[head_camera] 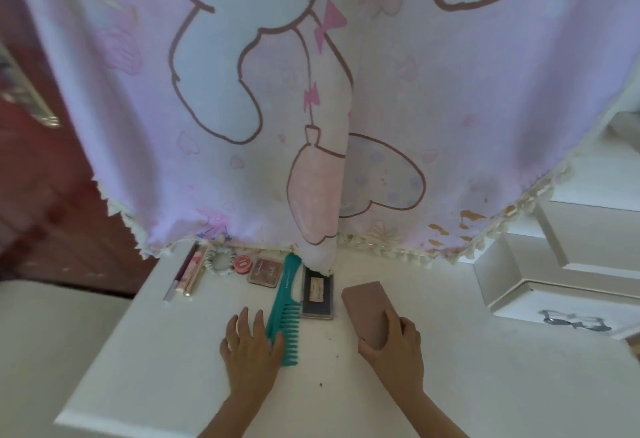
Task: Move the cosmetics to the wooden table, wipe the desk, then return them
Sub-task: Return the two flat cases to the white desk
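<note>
Two hands low | your right hand (398, 345) grips the near end of the dusty-pink rectangular case (365, 307), long axis pointing away | left hand (251, 344) flat, grip empty, touching teal plastic comb (286, 313) on white table (166, 368)

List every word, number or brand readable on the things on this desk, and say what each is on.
Nothing reads clearly.
Round red tin: pale marks on the lid, blurred.
Square brown compact: script lettering, blurred.
Teal comb: white print along the handle, too small.
Dark palette: pale label, blurred.
Pink case: no text shows.
</note>
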`<state>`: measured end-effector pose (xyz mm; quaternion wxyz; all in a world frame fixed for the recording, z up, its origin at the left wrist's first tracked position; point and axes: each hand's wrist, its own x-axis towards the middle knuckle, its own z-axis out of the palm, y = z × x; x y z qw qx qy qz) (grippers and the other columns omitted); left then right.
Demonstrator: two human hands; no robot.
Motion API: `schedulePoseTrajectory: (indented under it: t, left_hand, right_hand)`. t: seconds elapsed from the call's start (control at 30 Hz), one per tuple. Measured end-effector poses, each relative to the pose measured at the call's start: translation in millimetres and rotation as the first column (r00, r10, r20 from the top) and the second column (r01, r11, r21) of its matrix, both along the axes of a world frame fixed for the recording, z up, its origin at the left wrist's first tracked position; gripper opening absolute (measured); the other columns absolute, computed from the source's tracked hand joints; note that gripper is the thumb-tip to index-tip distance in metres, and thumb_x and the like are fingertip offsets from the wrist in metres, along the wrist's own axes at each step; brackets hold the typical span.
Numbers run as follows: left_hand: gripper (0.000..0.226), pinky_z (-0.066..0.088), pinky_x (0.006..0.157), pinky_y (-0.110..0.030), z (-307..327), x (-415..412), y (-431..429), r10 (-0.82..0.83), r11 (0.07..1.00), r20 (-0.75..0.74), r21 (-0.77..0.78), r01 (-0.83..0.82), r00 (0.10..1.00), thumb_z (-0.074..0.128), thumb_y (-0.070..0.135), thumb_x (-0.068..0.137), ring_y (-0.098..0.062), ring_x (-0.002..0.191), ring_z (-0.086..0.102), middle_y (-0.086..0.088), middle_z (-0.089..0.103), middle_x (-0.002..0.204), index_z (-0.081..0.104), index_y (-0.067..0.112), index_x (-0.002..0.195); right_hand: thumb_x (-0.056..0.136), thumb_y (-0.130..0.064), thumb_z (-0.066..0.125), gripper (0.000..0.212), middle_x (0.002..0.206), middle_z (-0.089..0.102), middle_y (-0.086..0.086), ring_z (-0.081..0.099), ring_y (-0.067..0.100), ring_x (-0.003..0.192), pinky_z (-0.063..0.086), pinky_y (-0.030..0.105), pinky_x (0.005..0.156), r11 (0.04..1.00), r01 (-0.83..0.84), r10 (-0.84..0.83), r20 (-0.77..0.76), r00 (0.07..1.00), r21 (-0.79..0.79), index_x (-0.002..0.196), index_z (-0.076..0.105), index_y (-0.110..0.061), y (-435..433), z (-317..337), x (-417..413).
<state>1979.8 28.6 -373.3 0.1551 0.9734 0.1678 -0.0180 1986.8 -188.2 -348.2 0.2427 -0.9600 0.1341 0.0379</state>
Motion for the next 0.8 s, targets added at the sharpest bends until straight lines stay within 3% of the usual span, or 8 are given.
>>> schedulePoseTrajectory:
  t: [0.07,0.13,0.2,0.27,0.4,0.67,0.8]
  left_hand:
    - [0.074,0.031,0.105,-0.052,-0.4,-14.7,17.9,0.038,0.999,-0.003,-0.010,-0.038,0.999,0.016,0.059,0.083,-0.035,0.135,0.029,-0.015,0.036,0.145,0.045,0.012,0.133]
    - [0.093,0.030,0.106,-0.050,0.9,-26.7,32.9,0.050,0.999,-0.001,0.012,-0.050,0.999,-0.004,0.064,0.073,-0.033,0.135,0.030,-0.013,0.036,0.145,0.045,0.013,0.133]
    - [0.099,0.022,0.112,-0.045,-0.6,-37.3,44.3,0.044,0.999,-0.092,0.028,-0.042,0.995,-0.014,0.065,0.067,-0.027,0.140,0.019,-0.007,0.024,0.152,0.032,0.017,0.140]
    - [0.082,0.015,0.115,-0.040,-5.7,-42.6,53.3,0.020,1.000,-0.187,0.025,-0.016,0.982,-0.001,0.064,0.077,-0.021,0.143,0.009,-0.001,0.011,0.155,0.019,0.022,0.144]
    - [0.059,0.015,0.115,-0.038,-3.4,-39.9,63.0,-0.027,0.999,-0.252,0.022,0.034,0.967,0.024,0.054,0.093,-0.018,0.143,0.007,0.005,0.007,0.156,0.018,0.027,0.144]
    - [0.060,0.015,0.114,-0.040,-5.4,-39.8,74.5,-0.109,0.993,-0.270,0.013,0.117,0.957,0.030,0.053,0.092,-0.018,0.142,0.006,0.005,0.005,0.156,0.016,0.029,0.145]
    - [0.067,0.013,0.115,-0.042,-14.5,-44.8,74.4,-0.132,0.987,-0.245,0.055,0.149,0.961,0.024,0.058,0.090,-0.021,0.143,0.004,0.001,0.001,0.156,0.010,0.025,0.146]
  right_hand:
    - [0.076,-0.047,0.062,0.075,0.129,0.037,0.010,0.039,0.026,0.115,0.045,0.033,0.086,0.999,0.037,-0.037,-0.029,0.999,0.012,0.136,0.029,-0.017,11.4,-0.8,9.2]
    - [0.076,-0.046,0.064,0.074,0.126,0.039,0.014,0.039,0.030,0.113,0.045,0.036,0.086,0.997,0.068,-0.067,-0.047,0.997,0.020,0.134,0.031,-0.014,20.2,-3.2,17.6]
    - [0.075,-0.044,0.065,0.075,0.125,0.037,0.017,0.038,0.033,0.113,0.044,0.037,0.086,0.995,0.084,-0.081,-0.060,0.995,0.045,0.134,0.031,-0.012,27.5,-5.3,24.2]
    - [0.075,-0.043,0.067,0.077,0.126,0.036,0.019,0.036,0.034,0.113,0.042,0.039,0.088,0.994,0.087,-0.083,-0.057,0.995,0.064,0.135,0.030,-0.011,33.5,-8.1,29.4]
    - [0.074,-0.043,0.069,0.079,0.124,0.036,0.022,0.036,0.034,0.112,0.041,0.041,0.089,0.996,0.081,-0.080,-0.053,0.995,0.032,0.134,0.031,-0.008,45.2,-9.6,36.9]
    - [0.090,-0.040,0.050,0.062,0.142,0.020,0.024,0.024,0.037,0.128,0.033,0.045,0.102,0.997,0.004,0.005,-0.114,0.993,0.078,0.140,0.026,-0.013,57.7,-8.9,36.6]
    - [0.093,-0.041,0.043,0.060,0.149,0.012,0.023,0.014,0.035,0.137,0.027,0.043,0.108,0.986,-0.119,0.115,-0.046,0.992,-0.117,0.144,0.020,-0.018,50.5,-7.3,18.1]
